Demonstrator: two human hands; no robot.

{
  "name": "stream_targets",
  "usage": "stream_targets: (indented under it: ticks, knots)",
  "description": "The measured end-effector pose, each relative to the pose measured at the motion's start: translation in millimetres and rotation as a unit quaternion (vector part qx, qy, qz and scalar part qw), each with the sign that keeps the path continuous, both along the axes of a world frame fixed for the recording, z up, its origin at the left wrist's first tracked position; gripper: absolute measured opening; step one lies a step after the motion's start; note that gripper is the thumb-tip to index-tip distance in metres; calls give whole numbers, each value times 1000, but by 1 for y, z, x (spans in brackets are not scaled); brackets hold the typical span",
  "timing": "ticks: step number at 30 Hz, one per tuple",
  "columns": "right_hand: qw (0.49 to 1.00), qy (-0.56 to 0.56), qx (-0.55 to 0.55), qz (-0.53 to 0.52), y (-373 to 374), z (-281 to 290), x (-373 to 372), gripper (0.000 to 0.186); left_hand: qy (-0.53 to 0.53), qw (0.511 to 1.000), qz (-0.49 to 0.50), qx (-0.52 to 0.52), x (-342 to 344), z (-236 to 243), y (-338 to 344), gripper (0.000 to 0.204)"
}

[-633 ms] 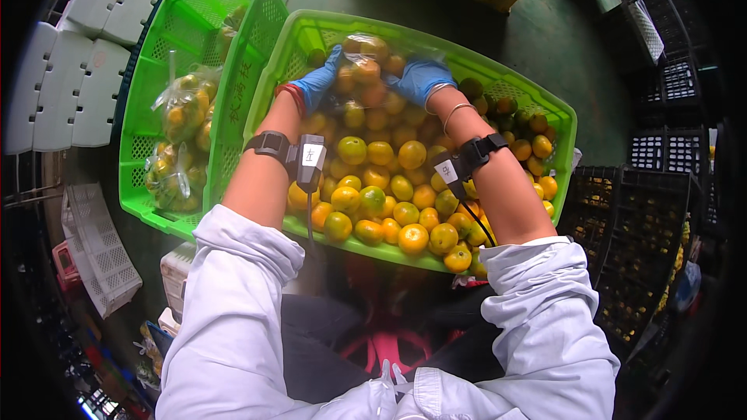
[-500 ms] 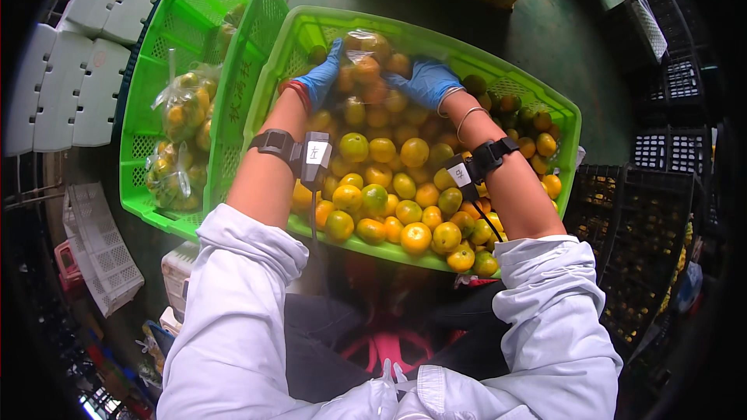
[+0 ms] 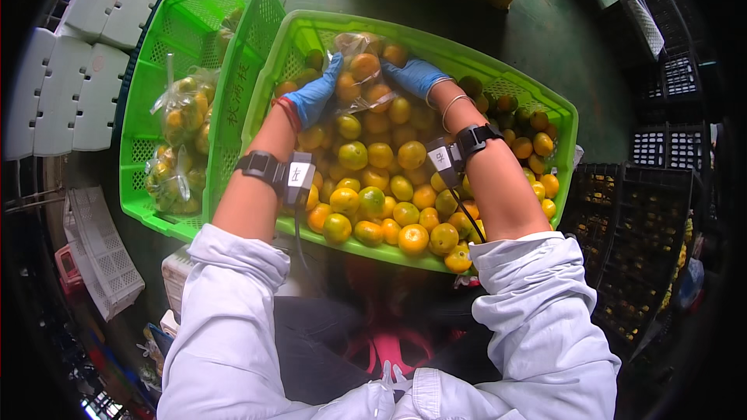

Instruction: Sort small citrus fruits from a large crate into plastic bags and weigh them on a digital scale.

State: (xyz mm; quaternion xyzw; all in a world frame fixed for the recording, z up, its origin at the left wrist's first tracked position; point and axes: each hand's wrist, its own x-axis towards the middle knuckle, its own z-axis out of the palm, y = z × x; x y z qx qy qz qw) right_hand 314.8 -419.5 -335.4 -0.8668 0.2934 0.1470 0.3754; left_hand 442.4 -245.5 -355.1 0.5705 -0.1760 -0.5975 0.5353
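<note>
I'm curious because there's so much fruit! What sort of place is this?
Probably a fruit-packing area: loose orange and greenish fruit fills much of one green crate, a second green crate holds bagged fruit, and dark crates stand to the right.

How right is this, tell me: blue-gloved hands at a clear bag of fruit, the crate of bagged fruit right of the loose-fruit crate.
Wrong side: the crate of bagged fruit stands left of the loose-fruit crate, as the head view shows. The rest holds.
</note>
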Motion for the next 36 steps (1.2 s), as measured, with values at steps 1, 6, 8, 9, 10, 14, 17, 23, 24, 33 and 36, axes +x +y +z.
stream_targets:
  ticks: [1, 6, 8, 9, 10, 14, 17, 23, 24, 33, 36]
  knots:
    - [1000, 4, 23, -8, -7, -1, -2, 81, 63, 998, -9, -28, -4, -1, 1, 80]
    - [999, 4, 19, 29, 9, 11, 6, 85, 0, 984, 81, 159, 11, -8, -8, 68]
    - [997, 49, 26, 57, 4, 8, -2, 83, -45, 989, 57, 127, 4, -11, -4, 70]
    - [998, 10, 40, 47, -10, -5, -19, 80, 79, 993, 12, 92, -18, 15, -6, 72]
    - [997, -40, 63, 28, -7, -5, -20, 62, 144, 987, -3, 74, -12, 15, 3, 73]
    - [995, 52, 55, 65, 6, 15, -5, 68, -25, 982, 167, 82, -46, -7, -3, 68]
    - [994, 60, 53, 79, 6, 29, -21, 70, -21, 994, 107, -13, -63, -3, 8, 67]
    - [986, 87, 21, 140, 1, 43, -73, 74, 149, 986, 43, 59, -102, 67, 28, 66]
    - [989, 58, 63, 122, -3, 39, -84, 73, 198, 978, 60, 28, -108, 65, 29, 66]
    - [971, -131, 199, 13, 42, 52, -176, 65, -483, 842, -177, 160, -148, 79, 62, 78]
    - [986, -157, 40, -24, 58, 37, -172, 80, -472, 839, -164, 214, -157, 66, 50, 75]
